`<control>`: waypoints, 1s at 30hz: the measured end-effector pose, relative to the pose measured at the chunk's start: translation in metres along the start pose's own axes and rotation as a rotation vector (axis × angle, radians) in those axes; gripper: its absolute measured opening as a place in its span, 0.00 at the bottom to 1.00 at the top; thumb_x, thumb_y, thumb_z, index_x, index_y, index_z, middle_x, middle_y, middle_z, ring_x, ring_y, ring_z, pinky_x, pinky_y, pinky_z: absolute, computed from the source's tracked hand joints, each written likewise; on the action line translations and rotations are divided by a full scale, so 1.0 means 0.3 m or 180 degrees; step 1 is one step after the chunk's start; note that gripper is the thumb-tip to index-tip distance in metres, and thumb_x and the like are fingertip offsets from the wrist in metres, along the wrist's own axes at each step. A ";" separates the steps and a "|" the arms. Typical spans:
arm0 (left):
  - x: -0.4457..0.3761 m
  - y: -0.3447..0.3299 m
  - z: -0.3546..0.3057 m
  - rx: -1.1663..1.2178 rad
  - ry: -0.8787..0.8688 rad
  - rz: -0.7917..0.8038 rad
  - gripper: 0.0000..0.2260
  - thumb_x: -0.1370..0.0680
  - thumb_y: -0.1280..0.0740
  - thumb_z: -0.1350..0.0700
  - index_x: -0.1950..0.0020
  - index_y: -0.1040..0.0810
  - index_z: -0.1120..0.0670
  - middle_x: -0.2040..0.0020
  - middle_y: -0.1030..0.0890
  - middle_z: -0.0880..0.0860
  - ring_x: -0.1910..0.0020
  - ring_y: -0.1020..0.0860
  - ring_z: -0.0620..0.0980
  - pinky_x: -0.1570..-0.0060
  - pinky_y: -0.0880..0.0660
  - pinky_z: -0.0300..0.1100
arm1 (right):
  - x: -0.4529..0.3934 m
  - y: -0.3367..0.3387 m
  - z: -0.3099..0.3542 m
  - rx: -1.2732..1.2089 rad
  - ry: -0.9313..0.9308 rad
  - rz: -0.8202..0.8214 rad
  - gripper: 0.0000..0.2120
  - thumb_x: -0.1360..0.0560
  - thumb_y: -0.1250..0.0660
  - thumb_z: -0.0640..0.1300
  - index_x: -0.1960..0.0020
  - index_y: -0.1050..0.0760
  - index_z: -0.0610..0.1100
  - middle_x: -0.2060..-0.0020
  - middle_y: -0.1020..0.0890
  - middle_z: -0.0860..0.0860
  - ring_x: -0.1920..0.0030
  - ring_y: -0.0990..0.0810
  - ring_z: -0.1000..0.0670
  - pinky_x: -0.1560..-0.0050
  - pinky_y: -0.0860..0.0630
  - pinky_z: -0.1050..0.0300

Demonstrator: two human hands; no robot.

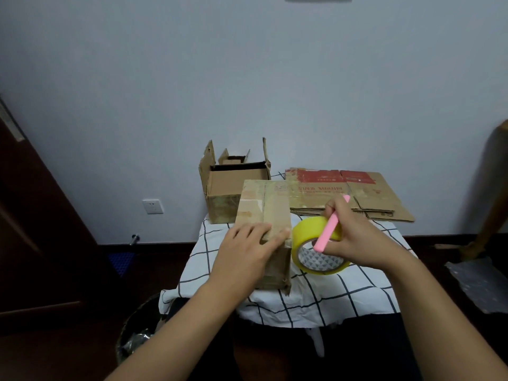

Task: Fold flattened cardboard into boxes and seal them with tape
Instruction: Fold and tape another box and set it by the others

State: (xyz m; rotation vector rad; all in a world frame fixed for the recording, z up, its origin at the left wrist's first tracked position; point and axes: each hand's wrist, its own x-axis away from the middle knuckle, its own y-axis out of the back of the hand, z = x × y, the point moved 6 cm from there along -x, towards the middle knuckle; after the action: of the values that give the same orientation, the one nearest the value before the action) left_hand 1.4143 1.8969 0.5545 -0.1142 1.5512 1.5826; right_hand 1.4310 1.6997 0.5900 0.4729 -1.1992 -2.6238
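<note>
A closed cardboard box [265, 207] stands in the middle of the table, with tape along its top seam. My left hand [247, 248] lies on the box's near top edge, fingers spread and straight. Just right of the box, my right hand [349, 237] holds a yellow tape roll [310, 243] on edge and grips a pink cutter [331, 229] across it. The roll touches the box's near right corner. Flattened cardboard [357, 196] with red print lies at the back right.
An open cardboard box [228, 188] with raised flaps stands at the back left against the wall. The small table carries a white checked cloth [316, 295]. A bin [140, 331] stands on the floor at lower left. A dark door [33, 215] is at the left.
</note>
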 end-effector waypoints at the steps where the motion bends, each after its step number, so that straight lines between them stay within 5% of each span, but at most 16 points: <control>1: -0.003 0.005 -0.004 -0.0010 0.0006 -0.0040 0.25 0.30 0.25 0.57 0.34 0.23 0.46 0.44 0.20 0.54 0.49 0.23 0.55 0.50 0.31 0.47 | 0.011 -0.001 -0.018 -0.0195 -0.0059 -0.0116 0.26 0.34 0.22 0.53 0.52 0.39 0.52 0.61 0.29 0.47 0.64 0.34 0.51 0.65 0.37 0.54; 5: -0.020 0.005 -0.026 0.0076 -0.0006 0.0003 0.18 0.25 0.28 0.50 0.37 0.22 0.53 0.40 0.20 0.55 0.42 0.21 0.56 0.45 0.24 0.49 | 0.080 -0.051 -0.087 -0.1583 -0.0478 -0.0974 0.26 0.32 0.22 0.38 0.52 0.39 0.50 0.48 0.24 0.53 0.54 0.23 0.58 0.56 0.26 0.62; 10: -0.030 -0.029 -0.054 0.0045 -0.0017 0.0089 0.20 0.24 0.31 0.53 0.33 0.26 0.53 0.37 0.19 0.53 0.39 0.20 0.56 0.42 0.23 0.50 | 0.141 -0.178 -0.164 -0.2489 -0.1174 -0.1756 0.25 0.34 0.22 0.44 0.53 0.39 0.51 0.57 0.31 0.50 0.59 0.25 0.55 0.59 0.27 0.58; 14: -0.028 -0.020 -0.077 0.0030 0.0052 0.0065 0.23 0.27 0.28 0.58 0.32 0.22 0.51 0.37 0.19 0.52 0.39 0.20 0.55 0.43 0.23 0.48 | 0.136 -0.133 -0.166 -0.1912 -0.1065 -0.1706 0.17 0.24 0.32 0.31 0.48 0.40 0.43 0.59 0.31 0.50 0.62 0.24 0.55 0.68 0.31 0.70; 19: -0.023 -0.016 -0.056 0.0146 0.0380 0.0033 0.27 0.34 0.20 0.63 0.36 0.19 0.53 0.39 0.18 0.54 0.41 0.19 0.57 0.45 0.22 0.51 | 0.152 -0.025 -0.236 -0.0484 -0.1028 -0.1399 0.20 0.26 0.33 0.32 0.48 0.41 0.48 0.55 0.25 0.49 0.58 0.24 0.42 0.58 0.27 0.46; 25: -0.030 0.006 -0.065 0.0205 0.0407 -0.0139 0.21 0.28 0.25 0.62 0.36 0.20 0.54 0.40 0.18 0.54 0.41 0.19 0.57 0.46 0.22 0.51 | 0.154 -0.016 -0.276 -0.0464 -0.1053 -0.1634 0.18 0.26 0.38 0.28 0.47 0.40 0.46 0.51 0.25 0.50 0.55 0.25 0.40 0.57 0.26 0.45; 30: -0.027 -0.001 -0.054 0.0166 0.0357 -0.0036 0.22 0.31 0.24 0.63 0.37 0.20 0.54 0.41 0.18 0.55 0.42 0.20 0.58 0.46 0.22 0.51 | 0.128 -0.038 -0.310 -0.0156 -0.0942 -0.1284 0.19 0.27 0.39 0.28 0.47 0.41 0.48 0.60 0.24 0.45 0.64 0.26 0.41 0.66 0.32 0.48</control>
State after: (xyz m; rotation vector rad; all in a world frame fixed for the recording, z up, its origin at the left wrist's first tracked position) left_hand 1.4112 1.8790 0.5559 -0.1852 1.6743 1.5483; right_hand 1.4298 1.6301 0.5164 0.3561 -1.2242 -3.1507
